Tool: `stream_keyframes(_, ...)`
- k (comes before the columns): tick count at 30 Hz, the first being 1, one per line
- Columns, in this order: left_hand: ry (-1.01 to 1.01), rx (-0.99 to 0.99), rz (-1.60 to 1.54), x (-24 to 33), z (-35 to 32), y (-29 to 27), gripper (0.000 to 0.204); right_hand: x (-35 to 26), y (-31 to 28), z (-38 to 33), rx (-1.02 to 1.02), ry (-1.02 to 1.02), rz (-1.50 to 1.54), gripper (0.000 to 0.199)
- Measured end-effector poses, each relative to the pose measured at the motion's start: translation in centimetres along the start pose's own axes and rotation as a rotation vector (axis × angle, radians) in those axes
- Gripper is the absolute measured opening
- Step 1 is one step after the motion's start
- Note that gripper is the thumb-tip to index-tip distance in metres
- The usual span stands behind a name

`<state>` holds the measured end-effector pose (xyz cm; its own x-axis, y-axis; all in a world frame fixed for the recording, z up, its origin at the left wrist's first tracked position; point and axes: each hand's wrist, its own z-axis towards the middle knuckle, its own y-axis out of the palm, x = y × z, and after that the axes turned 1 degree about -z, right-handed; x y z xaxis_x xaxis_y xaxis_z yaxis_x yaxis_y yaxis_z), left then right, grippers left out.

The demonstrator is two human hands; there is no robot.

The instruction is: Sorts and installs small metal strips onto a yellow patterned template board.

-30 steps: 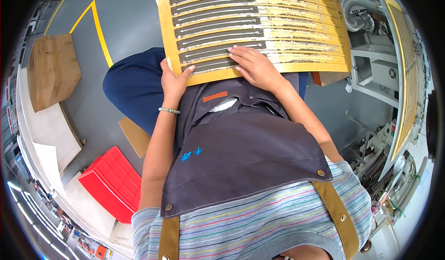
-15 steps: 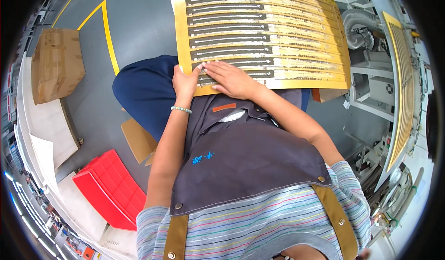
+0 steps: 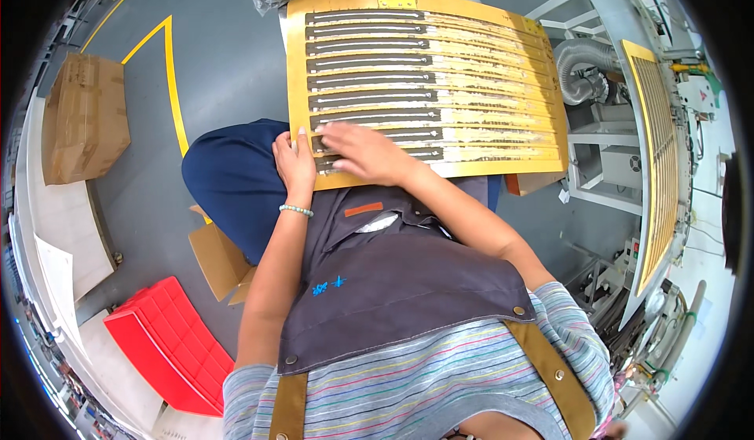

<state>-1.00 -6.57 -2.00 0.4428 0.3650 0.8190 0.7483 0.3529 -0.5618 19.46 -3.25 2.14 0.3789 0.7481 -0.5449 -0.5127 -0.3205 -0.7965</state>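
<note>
Our left hand (image 3: 295, 162) has drawn its thumb clear of our right hand (image 3: 371, 156), parting them: left grips the yellow panel (image 3: 298, 63) across our lap (image 3: 228, 175), right, fingers loose, seems freer over the dark strips (image 3: 369, 62)

Yellow panel (image 3: 298, 71) on navy-trousered lap (image 3: 236, 177); dark strips (image 3: 373, 119) in parallel rows along its left half, each bearing white line. Grey floor (image 3: 228, 71): yellow marking line (image 3: 174, 87) at far left, open cardboard box (image 3: 216, 253) at near left.
</note>
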Motion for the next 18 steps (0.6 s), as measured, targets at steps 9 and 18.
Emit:
stream_keyframes(9,0.115,0.084,0.235,2.7,7.7,2.9,0.057,6.5,-5.4,-2.5,-0.087,0.131,-0.226,0.052)
stream_keyframes(18,-0.027,0.029,0.256,5.7,7.1,2.8,0.049,4.5,-1.1,4.0,-0.021,0.030,-0.057,0.051)
